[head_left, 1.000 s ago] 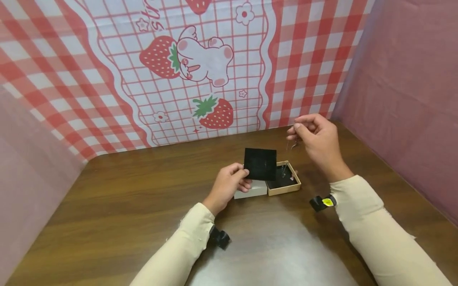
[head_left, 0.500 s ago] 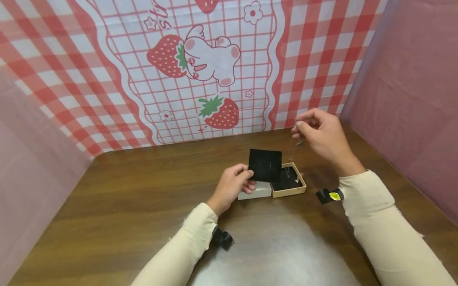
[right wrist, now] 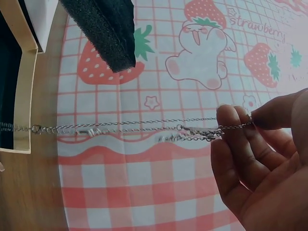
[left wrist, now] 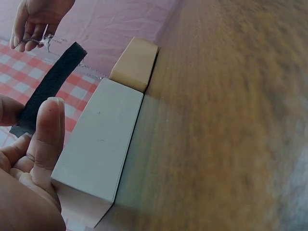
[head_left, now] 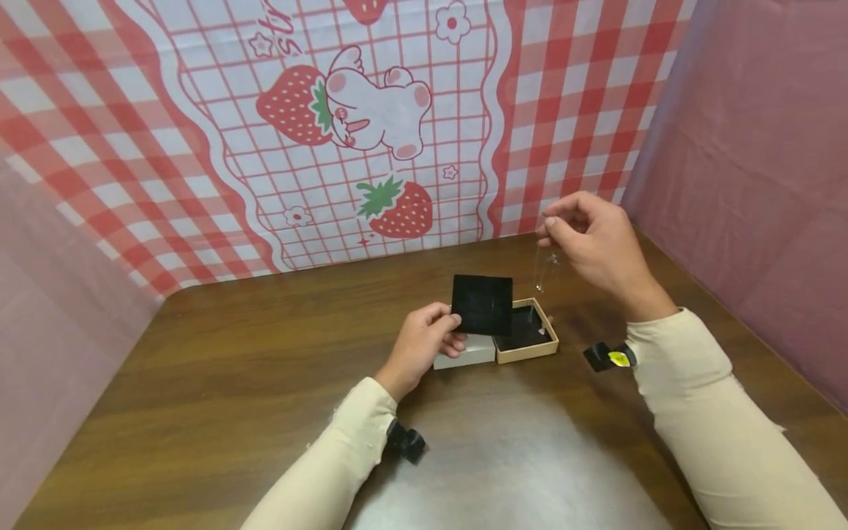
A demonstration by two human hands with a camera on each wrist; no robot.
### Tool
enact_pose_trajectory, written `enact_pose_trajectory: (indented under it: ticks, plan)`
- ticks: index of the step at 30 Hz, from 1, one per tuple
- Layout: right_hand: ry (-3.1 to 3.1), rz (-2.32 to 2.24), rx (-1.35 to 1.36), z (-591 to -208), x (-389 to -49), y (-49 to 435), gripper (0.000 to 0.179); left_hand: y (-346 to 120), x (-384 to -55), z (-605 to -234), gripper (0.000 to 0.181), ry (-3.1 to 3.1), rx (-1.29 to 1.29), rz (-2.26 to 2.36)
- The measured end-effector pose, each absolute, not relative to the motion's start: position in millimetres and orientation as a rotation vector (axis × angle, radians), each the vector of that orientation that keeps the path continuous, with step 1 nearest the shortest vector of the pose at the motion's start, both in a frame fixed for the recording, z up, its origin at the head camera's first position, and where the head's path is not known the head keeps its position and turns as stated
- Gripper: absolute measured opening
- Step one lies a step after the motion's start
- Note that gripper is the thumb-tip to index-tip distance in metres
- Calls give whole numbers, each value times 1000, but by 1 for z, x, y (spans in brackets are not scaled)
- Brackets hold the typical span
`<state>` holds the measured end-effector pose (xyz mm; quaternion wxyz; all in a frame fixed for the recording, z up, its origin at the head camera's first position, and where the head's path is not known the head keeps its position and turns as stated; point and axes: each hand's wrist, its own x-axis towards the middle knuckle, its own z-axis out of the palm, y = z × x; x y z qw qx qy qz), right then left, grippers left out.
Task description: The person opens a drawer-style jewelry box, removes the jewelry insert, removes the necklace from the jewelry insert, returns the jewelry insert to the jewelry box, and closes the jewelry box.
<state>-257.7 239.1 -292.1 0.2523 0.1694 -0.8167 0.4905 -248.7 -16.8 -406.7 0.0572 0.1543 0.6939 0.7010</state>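
Note:
My left hand (head_left: 424, 335) pinches a square black foam pad (head_left: 482, 304) by its left edge, between thumb and fingers. The pad is tilted up above the boxes. My right hand (head_left: 589, 243) pinches a thin silver chain necklace (right wrist: 53, 130) with thumb and index finger. Its strands hang from the fingers, and the lower end reaches over the open tan box (head_left: 526, 355). Black lining fills that box, with a small pinkish charm (head_left: 542, 331) near its right side. Part of the box is hidden behind the pad.
A white box part (head_left: 467, 357) stands against the tan box's left side, partly covered by the left hand and pad. The wooden table (head_left: 232, 383) meets a strawberry-print cloth (head_left: 371, 147) at the back and a pink cloth (head_left: 748, 184) at right.
My right hand has risen slightly and moved a little right, lifting the necklace so more of it hangs free above the tan box. The left hand keeps the pad nearly still.

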Motion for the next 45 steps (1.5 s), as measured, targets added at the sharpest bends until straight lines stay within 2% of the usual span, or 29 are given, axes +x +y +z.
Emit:
enact_pose_trajectory:
  ticks: [36, 45]
  plan:
    - [-2046, 1271, 388, -282, -253, 250, 12, -16, -248, -408, 16, 2115, 467, 2110]
    - [-1993, 1225, 388, -281, -253, 253, 17, -17, -248, -408, 17, 2119, 479, 2104]
